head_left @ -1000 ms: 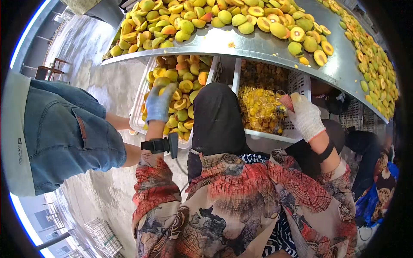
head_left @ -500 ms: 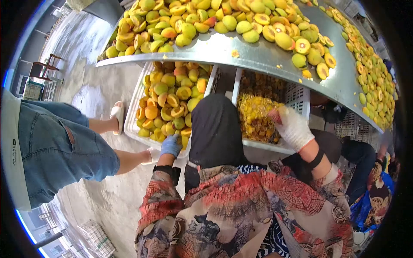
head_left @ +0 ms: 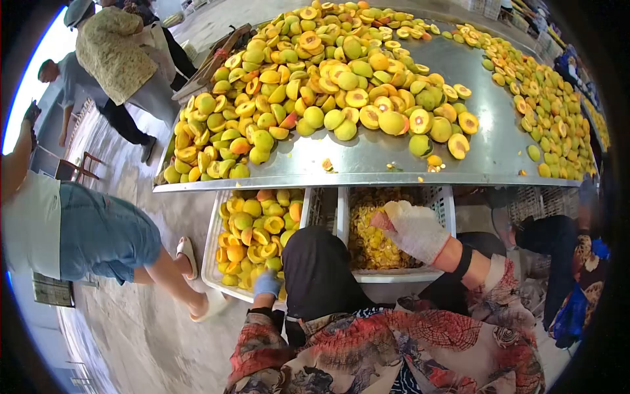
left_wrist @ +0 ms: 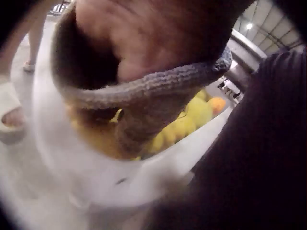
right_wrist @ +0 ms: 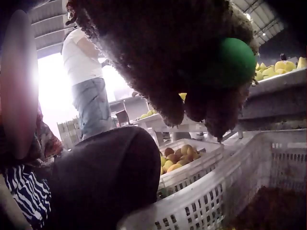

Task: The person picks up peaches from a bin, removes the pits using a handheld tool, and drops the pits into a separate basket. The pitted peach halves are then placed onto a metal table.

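Observation:
My left hand (head_left: 267,284), in a blue glove, is at the near right corner of a white crate (head_left: 214,262) full of halved yellow-green peaches (head_left: 252,230). In the left wrist view its gloved fingers (left_wrist: 139,129) point down over the fruit; I cannot tell whether they hold any. My right hand (head_left: 417,230), in a white glove with pinkish fingertips, is over a second white crate (head_left: 449,210) of yellow scraps (head_left: 374,243). A smooth green rounded object (right_wrist: 235,62), like a handle end, is gripped in its palm, with the rest hidden by the glove.
A metal table (head_left: 295,167) heaped with peach halves (head_left: 315,92) stands just beyond the crates. My dark-clad knee (head_left: 318,269) is between them. A person in denim shorts (head_left: 108,230) stands at the left, and other people (head_left: 118,52) are farther back.
My left hand has come from over the middle of the peach crate to its near corner. My right hand has moved left over the scraps. The head view has tilted up.

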`<control>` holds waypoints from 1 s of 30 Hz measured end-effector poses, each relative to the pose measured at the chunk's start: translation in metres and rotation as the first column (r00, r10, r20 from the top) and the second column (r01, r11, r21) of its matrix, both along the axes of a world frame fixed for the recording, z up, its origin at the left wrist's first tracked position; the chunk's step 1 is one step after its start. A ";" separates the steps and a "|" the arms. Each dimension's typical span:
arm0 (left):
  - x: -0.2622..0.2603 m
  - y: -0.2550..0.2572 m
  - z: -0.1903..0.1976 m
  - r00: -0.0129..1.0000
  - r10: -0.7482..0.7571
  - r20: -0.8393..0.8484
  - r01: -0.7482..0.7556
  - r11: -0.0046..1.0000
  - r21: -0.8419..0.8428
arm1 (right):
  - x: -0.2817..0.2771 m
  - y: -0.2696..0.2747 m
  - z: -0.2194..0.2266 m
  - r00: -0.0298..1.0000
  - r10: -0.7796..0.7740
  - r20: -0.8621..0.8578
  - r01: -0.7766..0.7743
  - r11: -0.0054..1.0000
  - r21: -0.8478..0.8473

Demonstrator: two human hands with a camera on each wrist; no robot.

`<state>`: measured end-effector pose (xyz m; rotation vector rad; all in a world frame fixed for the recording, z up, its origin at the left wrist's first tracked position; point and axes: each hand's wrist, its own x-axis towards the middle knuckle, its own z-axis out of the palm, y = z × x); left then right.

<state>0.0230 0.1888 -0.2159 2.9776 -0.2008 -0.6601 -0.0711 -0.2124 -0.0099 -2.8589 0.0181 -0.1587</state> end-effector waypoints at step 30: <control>0.261 -0.245 0.173 0.841 -0.382 0.384 0.331 0.924 0.193 | 0.054 -0.049 0.006 0.984 0.000 -0.178 0.101 0.823 0.558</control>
